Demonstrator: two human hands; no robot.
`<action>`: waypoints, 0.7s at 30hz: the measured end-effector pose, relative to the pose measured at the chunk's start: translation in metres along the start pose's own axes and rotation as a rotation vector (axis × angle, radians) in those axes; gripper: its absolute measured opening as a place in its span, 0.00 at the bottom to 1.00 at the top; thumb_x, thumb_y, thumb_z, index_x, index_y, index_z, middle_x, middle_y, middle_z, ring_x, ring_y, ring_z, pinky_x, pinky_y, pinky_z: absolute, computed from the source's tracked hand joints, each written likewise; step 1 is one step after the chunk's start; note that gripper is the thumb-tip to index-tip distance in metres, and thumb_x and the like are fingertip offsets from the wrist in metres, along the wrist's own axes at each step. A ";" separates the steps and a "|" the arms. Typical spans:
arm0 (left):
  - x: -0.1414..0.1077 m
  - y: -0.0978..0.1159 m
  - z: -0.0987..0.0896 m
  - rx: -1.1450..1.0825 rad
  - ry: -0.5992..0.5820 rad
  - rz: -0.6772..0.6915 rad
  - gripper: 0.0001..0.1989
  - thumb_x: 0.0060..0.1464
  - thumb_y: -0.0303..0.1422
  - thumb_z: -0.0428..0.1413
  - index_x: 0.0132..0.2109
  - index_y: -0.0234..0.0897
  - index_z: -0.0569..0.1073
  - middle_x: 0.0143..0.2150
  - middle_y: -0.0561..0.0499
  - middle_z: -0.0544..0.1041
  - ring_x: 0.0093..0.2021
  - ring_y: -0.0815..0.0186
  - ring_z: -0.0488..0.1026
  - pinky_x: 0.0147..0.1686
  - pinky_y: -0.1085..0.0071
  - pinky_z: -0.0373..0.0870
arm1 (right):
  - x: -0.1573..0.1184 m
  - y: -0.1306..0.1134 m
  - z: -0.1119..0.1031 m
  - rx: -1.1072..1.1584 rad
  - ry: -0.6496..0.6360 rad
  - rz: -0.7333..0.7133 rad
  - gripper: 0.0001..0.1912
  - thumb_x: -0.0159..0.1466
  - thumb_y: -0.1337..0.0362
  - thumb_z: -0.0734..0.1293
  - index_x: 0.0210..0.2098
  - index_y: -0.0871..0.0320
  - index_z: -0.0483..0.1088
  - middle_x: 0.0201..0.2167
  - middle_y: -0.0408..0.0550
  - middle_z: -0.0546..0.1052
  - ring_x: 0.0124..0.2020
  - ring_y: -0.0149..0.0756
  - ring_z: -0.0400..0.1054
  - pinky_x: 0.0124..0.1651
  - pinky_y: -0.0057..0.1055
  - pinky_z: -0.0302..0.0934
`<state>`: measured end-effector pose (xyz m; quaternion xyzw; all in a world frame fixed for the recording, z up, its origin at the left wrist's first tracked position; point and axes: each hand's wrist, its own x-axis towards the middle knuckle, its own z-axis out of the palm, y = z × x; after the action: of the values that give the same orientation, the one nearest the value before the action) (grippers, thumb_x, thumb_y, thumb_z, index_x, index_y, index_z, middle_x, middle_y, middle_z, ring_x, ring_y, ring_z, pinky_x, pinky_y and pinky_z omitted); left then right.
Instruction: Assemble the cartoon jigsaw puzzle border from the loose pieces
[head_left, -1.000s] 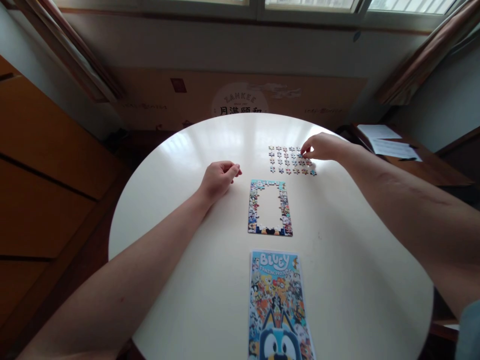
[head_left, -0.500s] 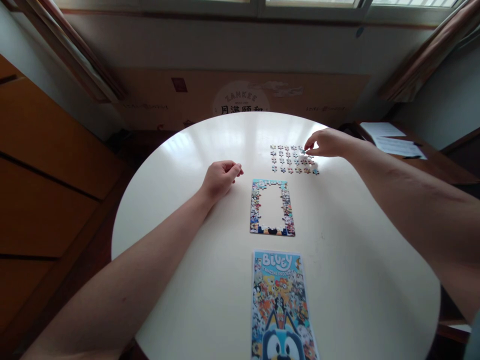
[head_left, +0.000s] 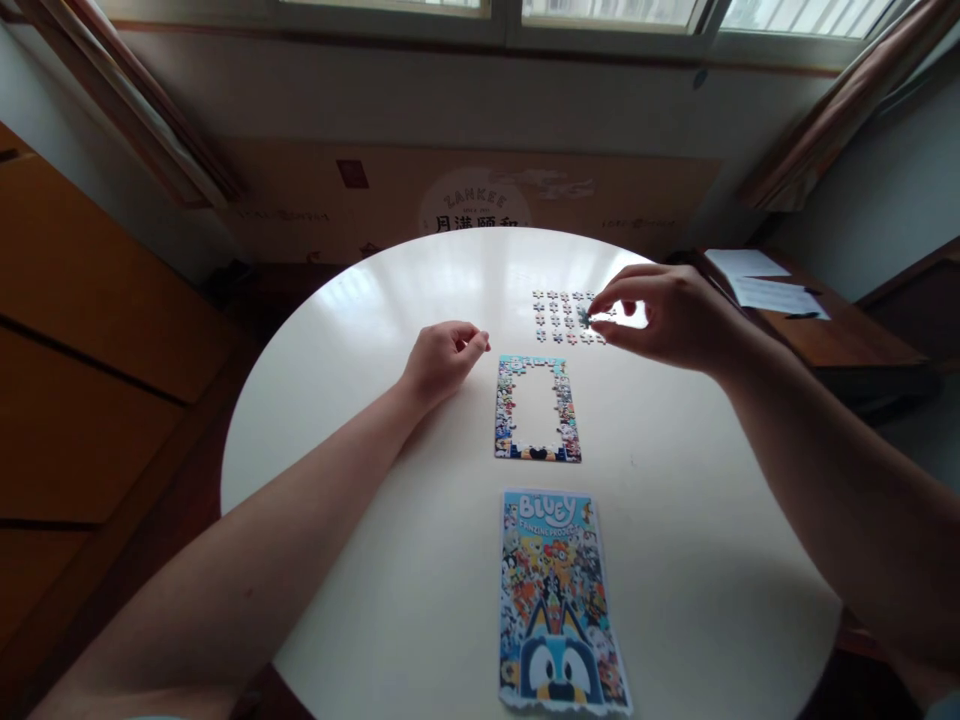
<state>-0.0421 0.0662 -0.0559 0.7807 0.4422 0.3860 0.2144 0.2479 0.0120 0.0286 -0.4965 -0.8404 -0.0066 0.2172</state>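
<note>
Right hand (head_left: pixel 671 312) pinches piece (head_left: pixel 584 317), probably light, stiff; best held by edges. Pieces (head_left: pixel 553 309) left of fingertips. Left hand (head_left: pixel 441 360) curled; contents unclear.

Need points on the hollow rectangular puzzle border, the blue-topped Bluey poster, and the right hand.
Hollow rectangular puzzle border (head_left: pixel 503 410), head view, left side.
Blue-topped Bluey poster (head_left: pixel 561 660), head view, printed blue face.
Right hand (head_left: pixel 671 310), head view, back.

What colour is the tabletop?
The tabletop is plain white, seen best in the head view.
</note>
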 end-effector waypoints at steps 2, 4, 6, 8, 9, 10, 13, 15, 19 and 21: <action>-0.004 0.012 -0.001 0.030 -0.022 0.119 0.14 0.59 0.35 0.54 0.31 0.34 0.80 0.28 0.47 0.79 0.27 0.69 0.69 0.30 0.71 0.63 | -0.009 -0.020 0.007 0.070 -0.034 -0.050 0.11 0.64 0.56 0.65 0.39 0.52 0.78 0.41 0.47 0.78 0.37 0.38 0.72 0.42 0.36 0.65; -0.007 0.025 -0.001 0.010 -0.074 0.211 0.14 0.61 0.37 0.54 0.33 0.34 0.80 0.30 0.48 0.79 0.26 0.70 0.70 0.30 0.71 0.65 | -0.015 -0.031 0.019 0.122 -0.013 -0.100 0.10 0.64 0.58 0.66 0.39 0.53 0.78 0.41 0.47 0.78 0.35 0.37 0.72 0.39 0.35 0.66; -0.010 0.035 0.000 -0.028 -0.121 0.268 0.15 0.62 0.40 0.55 0.34 0.35 0.80 0.30 0.48 0.79 0.26 0.70 0.70 0.29 0.72 0.65 | -0.019 -0.035 0.032 0.150 0.040 -0.165 0.08 0.63 0.62 0.67 0.39 0.55 0.78 0.39 0.48 0.79 0.34 0.36 0.72 0.37 0.34 0.66; -0.012 0.042 0.000 -0.064 -0.150 0.293 0.17 0.62 0.42 0.55 0.33 0.35 0.80 0.30 0.49 0.79 0.26 0.70 0.71 0.28 0.73 0.66 | -0.021 -0.033 0.044 0.143 0.073 -0.212 0.08 0.62 0.64 0.67 0.39 0.57 0.77 0.38 0.48 0.79 0.33 0.36 0.71 0.35 0.34 0.66; -0.013 0.044 0.001 -0.079 -0.164 0.297 0.17 0.62 0.42 0.55 0.33 0.34 0.80 0.29 0.49 0.79 0.26 0.71 0.71 0.28 0.73 0.66 | -0.022 -0.032 0.049 0.130 0.079 -0.224 0.08 0.62 0.64 0.67 0.39 0.57 0.77 0.37 0.48 0.79 0.33 0.35 0.71 0.35 0.33 0.66; -0.013 0.046 0.001 -0.089 -0.177 0.298 0.17 0.62 0.42 0.56 0.33 0.34 0.80 0.29 0.49 0.79 0.26 0.71 0.71 0.28 0.73 0.66 | -0.022 -0.030 0.054 0.116 0.081 -0.230 0.08 0.62 0.64 0.67 0.39 0.57 0.77 0.37 0.48 0.79 0.33 0.35 0.71 0.34 0.33 0.66; -0.014 0.047 0.003 -0.105 -0.213 0.295 0.14 0.61 0.40 0.58 0.33 0.34 0.80 0.30 0.49 0.79 0.27 0.71 0.72 0.27 0.74 0.67 | -0.024 -0.026 0.062 0.087 0.093 -0.237 0.07 0.62 0.64 0.67 0.39 0.57 0.76 0.38 0.49 0.79 0.34 0.37 0.72 0.34 0.34 0.65; -0.015 0.047 0.006 -0.115 -0.233 0.287 0.13 0.60 0.39 0.59 0.33 0.34 0.80 0.29 0.49 0.79 0.26 0.71 0.72 0.26 0.74 0.67 | -0.025 -0.026 0.065 0.080 0.108 -0.244 0.07 0.62 0.65 0.68 0.39 0.57 0.76 0.38 0.49 0.79 0.36 0.38 0.72 0.35 0.34 0.65; -0.017 0.047 0.010 -0.142 -0.272 0.258 0.11 0.59 0.36 0.59 0.32 0.34 0.80 0.28 0.49 0.79 0.25 0.71 0.71 0.25 0.74 0.67 | -0.027 -0.028 0.068 0.081 0.131 -0.256 0.08 0.61 0.65 0.68 0.40 0.58 0.75 0.38 0.49 0.79 0.35 0.38 0.72 0.34 0.34 0.65; -0.017 0.047 0.010 -0.135 -0.280 0.256 0.10 0.58 0.35 0.59 0.32 0.34 0.80 0.28 0.49 0.79 0.26 0.71 0.71 0.25 0.74 0.67 | -0.027 -0.029 0.068 0.083 0.133 -0.261 0.08 0.61 0.65 0.68 0.40 0.59 0.75 0.39 0.50 0.79 0.34 0.37 0.72 0.33 0.33 0.65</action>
<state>-0.0146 0.0276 -0.0376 0.8604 0.2784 0.3265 0.2750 0.2105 -0.0099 -0.0375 -0.3720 -0.8812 -0.0332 0.2900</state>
